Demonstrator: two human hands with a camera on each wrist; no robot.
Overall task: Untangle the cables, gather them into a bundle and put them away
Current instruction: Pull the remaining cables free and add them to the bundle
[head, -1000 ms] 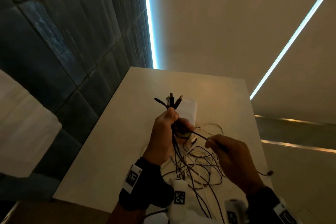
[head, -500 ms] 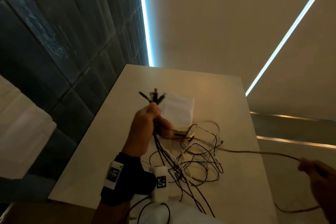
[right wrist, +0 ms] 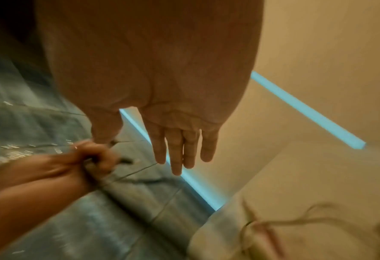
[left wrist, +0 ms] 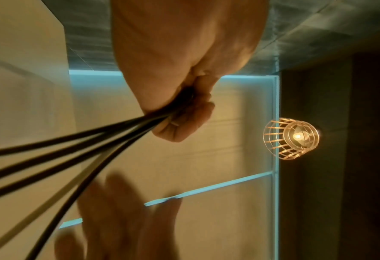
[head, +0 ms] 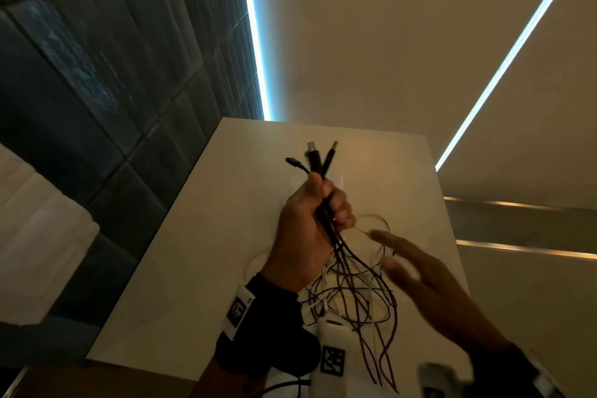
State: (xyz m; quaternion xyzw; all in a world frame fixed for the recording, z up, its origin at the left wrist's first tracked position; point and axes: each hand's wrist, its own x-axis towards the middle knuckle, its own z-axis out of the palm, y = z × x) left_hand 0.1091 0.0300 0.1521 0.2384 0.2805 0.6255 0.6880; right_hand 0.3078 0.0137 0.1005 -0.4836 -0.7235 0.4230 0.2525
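The right hand (head: 429, 284) is motion-blurred in the head view, and the left hand hides most of a pale flat item on the white table (head: 200, 252), so what that item is cannot be told. The left hand (head: 307, 229) is clenched round a bunch of black cables (head: 326, 213) and lifted above the table, their plug ends (head: 315, 155) fanning out above the fist. The loose lengths hang down to a tangle of dark and white cables (head: 352, 297) on the table. The right hand's fingers (right wrist: 175, 153) are straight and spread, gripping nothing, just beside the tangle.
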